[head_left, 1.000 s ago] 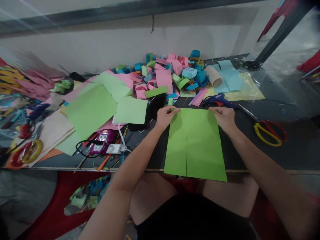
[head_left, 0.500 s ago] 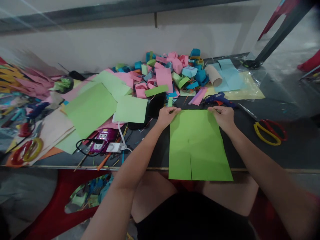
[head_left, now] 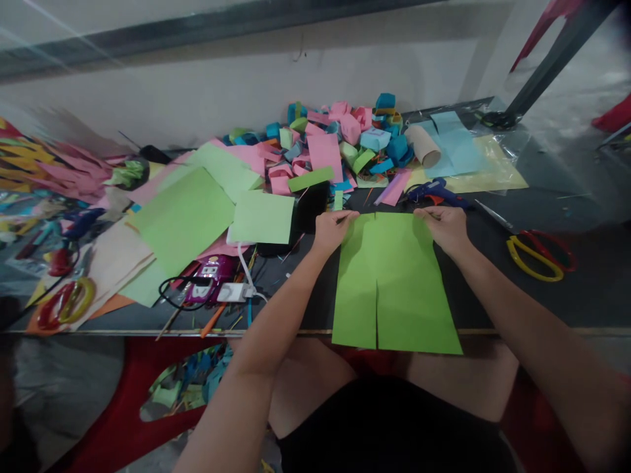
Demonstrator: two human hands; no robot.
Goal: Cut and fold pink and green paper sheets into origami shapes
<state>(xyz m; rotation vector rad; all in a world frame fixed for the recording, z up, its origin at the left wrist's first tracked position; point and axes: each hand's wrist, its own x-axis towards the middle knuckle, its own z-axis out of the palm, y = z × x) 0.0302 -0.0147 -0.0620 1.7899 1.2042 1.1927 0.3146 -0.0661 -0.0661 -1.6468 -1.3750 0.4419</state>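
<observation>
Between my hands a green sheet of paper (head_left: 404,282) lies at the table's front, its near edge hanging past the rim. A slit runs up from that near edge to about mid-sheet, and a short nick shows in the far edge. My left hand (head_left: 331,231) pinches the far left corner. At the far right corner my right hand (head_left: 446,226) pinches the sheet too. Just beyond the right hand lies a blue glue gun (head_left: 438,191). Scissors (head_left: 537,255) with red and yellow handles rest to the right.
Folded paper pieces (head_left: 340,141) are heaped at the back. Green sheets (head_left: 187,220), a purple toy car (head_left: 211,276), a white charger (head_left: 234,292) and more scissors (head_left: 66,303) lie left. A cardboard tube (head_left: 422,146) and blue paper (head_left: 456,141) are back right.
A nick and crease have appeared at the sheet's far edge, and the near slit looks slightly wider. Both hands keep their pinch on the corners. The camera view has shifted slightly.
</observation>
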